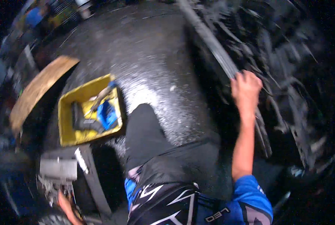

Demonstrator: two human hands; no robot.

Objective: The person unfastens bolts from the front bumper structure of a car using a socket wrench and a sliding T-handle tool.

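My right hand point(246, 88) is closed over a long grey ridged bar point(216, 47), its fingers curled round the top edge. The bar runs along the near side of a dark engine bay point(287, 82) full of hoses and metal parts. At the lower left, my left hand point(65, 204) reaches into an open toolbox point(58, 168) beside small metal tools point(57, 189). Its fingers are blurred and partly hidden among them, so any hold does not show.
A yellow bin point(64, 123) holding a blue item point(106, 114) and dark pieces stands on the wet, dark floor point(148, 45). A curved brown board point(42, 84) lies beyond it on the left. My bent leg point(143, 131) is between the bin and the engine bay.
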